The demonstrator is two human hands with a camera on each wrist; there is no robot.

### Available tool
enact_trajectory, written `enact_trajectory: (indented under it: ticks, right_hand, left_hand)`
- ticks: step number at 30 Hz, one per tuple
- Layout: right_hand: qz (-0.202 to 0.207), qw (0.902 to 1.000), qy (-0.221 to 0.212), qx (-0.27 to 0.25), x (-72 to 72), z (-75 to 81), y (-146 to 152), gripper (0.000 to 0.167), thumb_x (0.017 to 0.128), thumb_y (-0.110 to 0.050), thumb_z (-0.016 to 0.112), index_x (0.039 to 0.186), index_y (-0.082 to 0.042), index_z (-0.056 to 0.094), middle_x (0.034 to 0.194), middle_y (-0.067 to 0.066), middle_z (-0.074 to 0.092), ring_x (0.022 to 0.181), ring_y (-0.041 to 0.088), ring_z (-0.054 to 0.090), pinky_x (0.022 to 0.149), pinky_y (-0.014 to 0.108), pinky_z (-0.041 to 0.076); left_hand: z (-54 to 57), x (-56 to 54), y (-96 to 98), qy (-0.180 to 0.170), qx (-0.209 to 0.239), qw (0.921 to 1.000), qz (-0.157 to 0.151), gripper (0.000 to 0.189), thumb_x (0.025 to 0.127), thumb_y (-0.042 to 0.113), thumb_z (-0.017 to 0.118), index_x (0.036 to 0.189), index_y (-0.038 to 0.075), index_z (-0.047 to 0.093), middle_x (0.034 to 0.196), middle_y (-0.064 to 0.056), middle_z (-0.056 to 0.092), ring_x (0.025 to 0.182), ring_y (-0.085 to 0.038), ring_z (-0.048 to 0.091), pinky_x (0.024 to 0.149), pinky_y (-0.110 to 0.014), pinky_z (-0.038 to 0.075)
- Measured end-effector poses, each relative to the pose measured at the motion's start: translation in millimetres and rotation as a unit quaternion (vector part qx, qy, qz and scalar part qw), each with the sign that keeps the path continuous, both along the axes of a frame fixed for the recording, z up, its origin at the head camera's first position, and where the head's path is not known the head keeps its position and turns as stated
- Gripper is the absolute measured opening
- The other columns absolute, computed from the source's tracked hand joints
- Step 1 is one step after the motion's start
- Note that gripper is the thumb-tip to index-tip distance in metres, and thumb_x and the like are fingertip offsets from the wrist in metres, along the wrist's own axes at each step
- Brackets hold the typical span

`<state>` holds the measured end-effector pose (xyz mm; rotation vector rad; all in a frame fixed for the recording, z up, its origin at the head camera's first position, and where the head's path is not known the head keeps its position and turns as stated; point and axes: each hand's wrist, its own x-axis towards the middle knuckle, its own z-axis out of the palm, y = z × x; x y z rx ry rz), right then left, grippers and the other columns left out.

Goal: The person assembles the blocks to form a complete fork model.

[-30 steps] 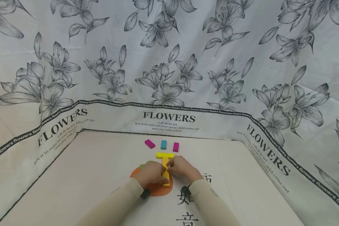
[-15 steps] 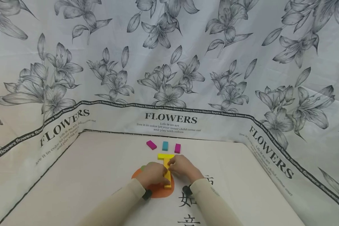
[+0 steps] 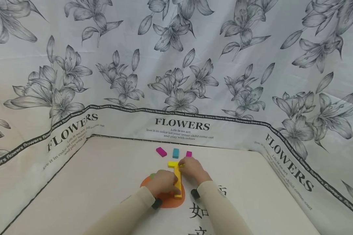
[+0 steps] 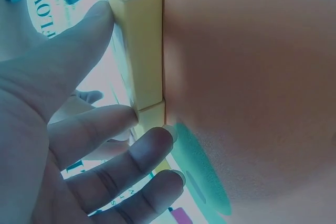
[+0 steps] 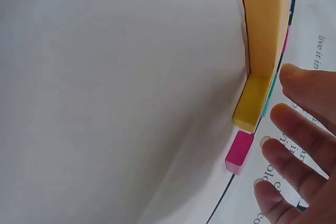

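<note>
Yellow blocks lie end to end on the table in a long stem, with a brighter yellow bar across its far end. My left hand comes in from the left, thumb and fingertips on the stem. In the left wrist view, the thumb lies at the stem's edge and another fingertip by the joint between two blocks. At the far end is my right hand, hiding the bar's right part in the head view. The right wrist view shows its fingers spread and nearly straight, close beside the bar.
Beyond the bar lie a magenta block, a teal block and another magenta block. An orange fruit print and black characters mark the tabletop. Flower-printed cloth encloses the far and side edges.
My right hand has moved away from me along the stem, over the bar's right part and nearer the right magenta block. My left hand stays at the stem. The head view has shifted slightly.
</note>
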<state>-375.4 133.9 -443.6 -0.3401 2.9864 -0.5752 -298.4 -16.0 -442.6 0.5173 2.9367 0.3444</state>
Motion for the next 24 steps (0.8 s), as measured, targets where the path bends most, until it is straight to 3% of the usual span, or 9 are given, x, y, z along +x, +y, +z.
enact_trajectory:
  ticks: [8,13,19,24]
  right_hand:
    - [-0.026,0.9994,0.011,0.022,-17.5,4.6,9.8,0.023,0.091,-0.021,0.066,0.113,-0.02,0.071,0.113,0.0,0.068,0.106,0.022,0.058,0.102,0.045,0.045]
    - [-0.018,0.999,0.019,0.038,-29.5,12.0,16.2,0.027,0.09,-0.02,0.067,0.118,-0.018,0.069,0.119,0.002,0.066,0.106,0.022,0.058,0.101,0.045,0.046]
    - [-0.031,0.9986,0.019,0.038,-40.0,12.3,23.6,0.034,0.089,-0.021,0.069,0.123,-0.019,0.066,0.123,0.003,0.065,0.111,0.024,0.057,0.103,0.049,0.044]
    - [-0.052,0.9981,-0.004,0.033,-45.3,10.6,28.4,0.039,0.088,-0.022,0.07,0.126,-0.019,0.064,0.12,0.005,0.066,0.105,0.025,0.058,0.098,0.051,0.046]
  left_hand:
    - [0.5,0.4,0.8,-0.013,0.002,0.9999,0.008,0.035,0.074,0.053,0.078,0.073,0.02,0.065,0.056,0.004,0.049,0.059,-0.013,0.047,0.058,-0.026,0.035]
    - [3.4,-0.7,0.2,-0.014,0.005,0.9998,0.016,0.033,0.073,0.052,0.079,0.076,0.021,0.068,0.057,0.004,0.05,0.06,-0.012,0.048,0.058,-0.026,0.036]
    - [4.8,-2.8,-2.0,-0.017,0.011,0.9998,0.005,0.035,0.074,0.05,0.079,0.092,0.02,0.075,0.065,0.007,0.056,0.066,-0.012,0.05,0.063,-0.027,0.039]
    - [4.3,-4.5,-3.3,-0.033,0.018,0.9993,0.006,0.045,0.074,0.05,0.079,0.107,0.02,0.075,0.074,0.009,0.061,0.073,-0.012,0.052,0.068,-0.027,0.041]
